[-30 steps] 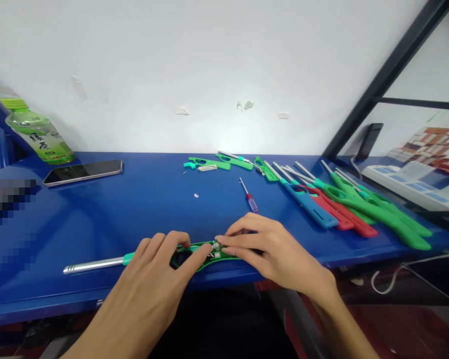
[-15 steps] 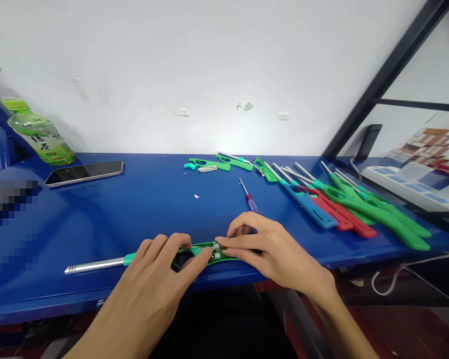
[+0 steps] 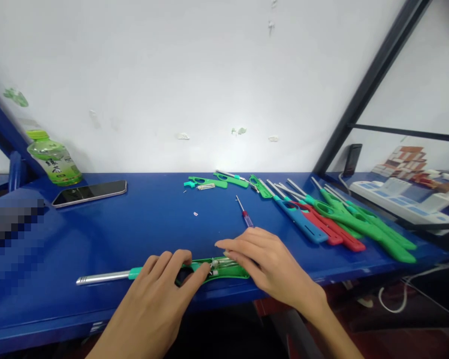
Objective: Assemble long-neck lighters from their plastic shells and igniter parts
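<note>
Near the table's front edge lies an opened gas lighter [image 3: 230, 273], its green half-casing facing up and its metal tube [image 3: 103, 277] pointing left. My left hand [image 3: 160, 284] is closed around the trigger area, with the thumb pressed on the inner parts. Inside the handle sits a clear fuel tank [image 3: 220, 262]. My right hand [image 3: 264, 257] reaches over the handle from the right, fingers stretched and slightly apart, tips at the tank's upper edge; whether they press on it is unclear. Just beyond lies a screwdriver [image 3: 247, 217] with a purple-red handle.
Lighter casing parts [image 3: 209, 182] lie by the wall, near a loose fuel tank [image 3: 205, 187]. Several lighters in blue [image 3: 303, 222], red and green are grouped at the right. At the left are a phone [image 3: 92, 193] and a green drink bottle [image 3: 58, 162]. A small white piece [image 3: 195, 214] lies mid-table.
The camera view has tilted up and shifted. My right fingers have moved off the small metal part they pinched, and more of the fuel tank and handle shows. My left hand keeps its hold.
</note>
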{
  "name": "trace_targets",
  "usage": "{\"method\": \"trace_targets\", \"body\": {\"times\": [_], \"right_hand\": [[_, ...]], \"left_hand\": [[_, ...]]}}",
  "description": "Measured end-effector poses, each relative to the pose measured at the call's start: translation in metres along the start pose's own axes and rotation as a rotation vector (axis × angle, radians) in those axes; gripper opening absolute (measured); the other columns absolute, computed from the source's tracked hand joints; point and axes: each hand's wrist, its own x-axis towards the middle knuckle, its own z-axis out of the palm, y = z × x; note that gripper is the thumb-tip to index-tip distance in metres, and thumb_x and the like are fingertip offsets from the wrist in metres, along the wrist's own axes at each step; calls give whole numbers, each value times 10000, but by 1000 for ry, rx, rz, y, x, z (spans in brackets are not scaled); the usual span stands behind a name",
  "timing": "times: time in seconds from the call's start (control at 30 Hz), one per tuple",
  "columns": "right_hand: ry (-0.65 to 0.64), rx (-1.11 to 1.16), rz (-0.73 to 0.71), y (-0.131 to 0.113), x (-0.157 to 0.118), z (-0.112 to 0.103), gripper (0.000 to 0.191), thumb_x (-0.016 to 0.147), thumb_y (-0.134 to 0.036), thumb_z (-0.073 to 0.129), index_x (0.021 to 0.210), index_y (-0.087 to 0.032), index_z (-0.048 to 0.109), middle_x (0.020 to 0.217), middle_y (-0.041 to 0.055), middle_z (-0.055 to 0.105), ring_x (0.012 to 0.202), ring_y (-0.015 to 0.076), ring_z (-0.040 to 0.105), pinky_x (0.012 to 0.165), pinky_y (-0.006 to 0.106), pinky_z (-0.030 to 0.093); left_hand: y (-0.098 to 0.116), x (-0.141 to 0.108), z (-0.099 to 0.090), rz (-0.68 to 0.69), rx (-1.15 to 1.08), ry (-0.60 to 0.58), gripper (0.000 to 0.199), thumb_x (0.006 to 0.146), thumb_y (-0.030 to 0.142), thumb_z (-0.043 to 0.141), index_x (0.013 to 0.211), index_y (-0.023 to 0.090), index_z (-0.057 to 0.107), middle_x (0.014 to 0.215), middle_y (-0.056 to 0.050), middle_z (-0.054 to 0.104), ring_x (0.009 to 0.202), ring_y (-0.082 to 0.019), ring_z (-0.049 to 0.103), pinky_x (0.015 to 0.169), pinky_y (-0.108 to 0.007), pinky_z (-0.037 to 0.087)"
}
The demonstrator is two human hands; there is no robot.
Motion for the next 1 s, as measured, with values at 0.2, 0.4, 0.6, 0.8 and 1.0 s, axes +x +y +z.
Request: {"method": "trace_targets", "body": {"times": [0.2, 0.4, 0.6, 0.8, 1.0], "right_hand": [[246, -201, 165, 15, 13, -28, 244, 1115, -284, 522, 1231, -233, 730, 1132, 39, 802, 1017, 189, 732, 951, 348, 540], [-170, -595, 676, 87, 75, -92, 330, 1096, -388, 565, 1343, -200, 675, 1214, 101, 754, 1078, 249, 720, 973, 450, 584], [-480, -662, 903, 150, 118, -86, 372, 1036, -373, 689, 1355, -187, 645, 1368, 115, 663, 1141, 264, 697, 953, 479, 612], [-562, -677, 940, 168, 121, -76, 379, 1035, -375, 690, 1360, -186, 642, 1369, 114, 662, 1144, 267, 696, 954, 484, 611], [-545, -701, 882, 166, 126, -80, 379, 1033, -374, 693, 1355, -180, 645, 1366, 119, 663, 1141, 267, 697, 953, 479, 611]], "left_hand": [[-7, 3, 7, -15, -6, 57, 631, 846, -93, 402, 1288, 271, 666, 1105, -62, 687, 906, -256, 638, 841, -413, 468], [-18, -5, 21, -2, 35, 82, 593, 933, 34, 418, 1447, 272, 592, 1203, -48, 726, 1008, -254, 695, 924, -403, 504], [-24, -10, 31, -14, -12, 71, 457, 1038, 178, 463, 1463, 301, 576, 1260, -24, 728, 1078, -232, 710, 1002, -376, 527], [-24, -9, 28, -36, -87, 70, 419, 1042, 183, 477, 1426, 294, 603, 1232, -35, 730, 1074, -226, 713, 988, -358, 559], [-22, -8, 26, -50, -126, 70, 416, 1041, 169, 492, 1426, 284, 599, 1223, -40, 725, 1061, -235, 713, 972, -379, 574]]}}
